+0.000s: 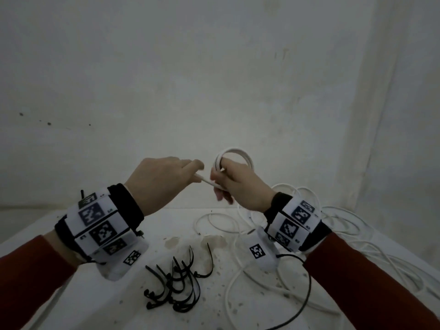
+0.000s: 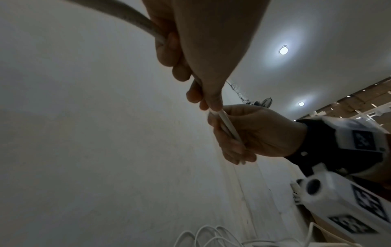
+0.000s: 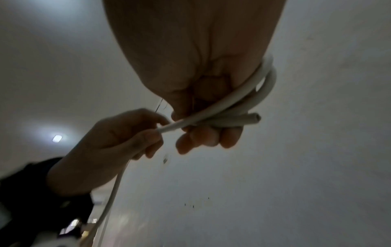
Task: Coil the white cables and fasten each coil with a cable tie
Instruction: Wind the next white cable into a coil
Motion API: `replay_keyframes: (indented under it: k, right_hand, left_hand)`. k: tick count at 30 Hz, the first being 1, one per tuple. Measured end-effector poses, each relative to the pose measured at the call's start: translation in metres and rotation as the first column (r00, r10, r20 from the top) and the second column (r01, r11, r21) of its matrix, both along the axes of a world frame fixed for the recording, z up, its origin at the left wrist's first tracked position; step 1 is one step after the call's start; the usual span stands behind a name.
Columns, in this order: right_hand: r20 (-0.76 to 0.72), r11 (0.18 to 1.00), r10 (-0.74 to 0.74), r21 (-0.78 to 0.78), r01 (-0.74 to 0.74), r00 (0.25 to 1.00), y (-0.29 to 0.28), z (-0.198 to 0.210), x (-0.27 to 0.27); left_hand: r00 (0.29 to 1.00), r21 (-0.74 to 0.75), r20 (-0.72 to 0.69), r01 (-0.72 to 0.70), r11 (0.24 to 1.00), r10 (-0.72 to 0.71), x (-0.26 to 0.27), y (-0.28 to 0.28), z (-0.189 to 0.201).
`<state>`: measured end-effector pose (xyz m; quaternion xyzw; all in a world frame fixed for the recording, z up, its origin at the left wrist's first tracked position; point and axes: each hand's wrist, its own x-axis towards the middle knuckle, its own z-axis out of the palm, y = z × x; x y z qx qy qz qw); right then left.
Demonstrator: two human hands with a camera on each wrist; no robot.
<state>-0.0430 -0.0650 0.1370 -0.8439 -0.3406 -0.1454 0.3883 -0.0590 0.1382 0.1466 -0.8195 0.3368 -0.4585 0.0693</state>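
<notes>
Held in the air over the table, a small coil of white cable sits in my right hand, whose fingers curl round its loops. A cut cable end sticks out past those fingers. My left hand pinches the short straight stretch of the same cable just left of the coil. The rest of that cable passes through the left fist. Both hands nearly touch. Several black cable ties lie in a pile on the table below.
More loose white cable sprawls in loops across the right side of the stained white table. A thin black strand curves under my right wrist. A plain white wall stands close behind.
</notes>
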Motion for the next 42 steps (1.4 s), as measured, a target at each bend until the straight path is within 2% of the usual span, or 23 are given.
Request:
replay_keyframes:
  k: [2, 4, 8, 12, 14, 16, 19, 21, 24, 27, 31, 35, 38, 40, 42]
  right_hand:
    - [0.030, 0.996, -0.016, -0.089, 0.019, 0.999, -0.002, -0.004, -0.003]
    - [0.037, 0.995, -0.006, -0.097, 0.010, 0.999, -0.004, -0.005, -0.005]
    - [0.100, 0.989, 0.045, -0.143, -0.030, 0.994, -0.007, -0.005, -0.011]
    - [-0.057, 0.968, 0.222, 0.129, -0.214, 0.973, -0.013, -0.002, -0.016]
    - [-0.098, 0.944, 0.255, 0.243, -0.225, 0.962, -0.016, 0.001, -0.016]
    - [-0.059, 0.947, 0.168, 0.287, -0.144, 0.984, -0.017, 0.006, -0.014]
    - [0.038, 0.958, 0.000, 0.285, -0.011, 0.999, -0.020, 0.012, -0.010]
    - [-0.003, 0.939, 0.037, 0.341, -0.033, 0.999, -0.024, 0.015, -0.009]
    - [-0.175, 0.840, 0.224, 0.533, -0.099, 0.959, -0.035, 0.017, -0.006]
    - [-0.282, 0.733, 0.383, 0.672, -0.103, 0.880, -0.050, 0.021, -0.006]
    - [-0.365, 0.643, 0.524, 0.762, -0.077, 0.770, -0.062, 0.023, -0.015]
    - [-0.252, 0.456, 0.616, 0.886, -0.078, 0.746, -0.069, 0.025, -0.016]
    - [-0.117, 0.277, 0.656, 0.956, -0.095, 0.745, -0.069, 0.025, -0.012]
    - [-0.036, 0.163, 0.651, 0.982, -0.093, 0.758, -0.065, 0.024, -0.008]
    - [0.042, 0.049, 0.642, 0.994, -0.095, 0.766, -0.061, 0.023, -0.002]
  left_hand:
    - [0.999, -0.024, 0.029, 0.029, 0.999, -0.028, 0.001, 0.000, 0.002]
    - [0.996, -0.016, 0.049, 0.074, 0.997, -0.073, 0.001, -0.002, 0.002]
    - [0.984, -0.064, -0.065, 0.162, 0.985, -0.166, 0.004, -0.008, 0.002]
    - [0.915, -0.167, -0.255, 0.276, 0.946, -0.312, 0.010, -0.015, 0.002]
    - [0.864, -0.257, -0.305, 0.330, 0.908, -0.400, 0.012, -0.021, 0.002]
    - [0.831, -0.348, -0.323, 0.342, 0.873, -0.453, 0.014, -0.026, 0.005]
    - [0.773, -0.467, -0.405, 0.283, 0.838, -0.487, 0.016, -0.028, 0.007]
    - [0.739, -0.524, -0.421, 0.275, 0.806, -0.526, 0.018, -0.027, 0.007]
    - [0.731, -0.601, -0.404, 0.241, 0.762, -0.550, 0.022, -0.022, 0.003]
    - [0.781, -0.594, -0.386, 0.196, 0.780, -0.490, 0.030, -0.011, -0.005]
    - [0.809, -0.589, -0.413, 0.112, 0.800, -0.418, 0.046, 0.005, -0.018]
    - [0.861, -0.557, -0.398, 0.047, 0.829, -0.316, 0.054, 0.015, -0.026]
    - [0.898, -0.437, -0.402, -0.017, 0.899, -0.179, 0.053, 0.015, -0.036]
    - [0.946, -0.323, -0.320, -0.060, 0.944, -0.049, 0.050, 0.012, -0.042]
    - [0.977, -0.231, -0.215, -0.070, 0.970, 0.019, 0.044, 0.008, -0.042]
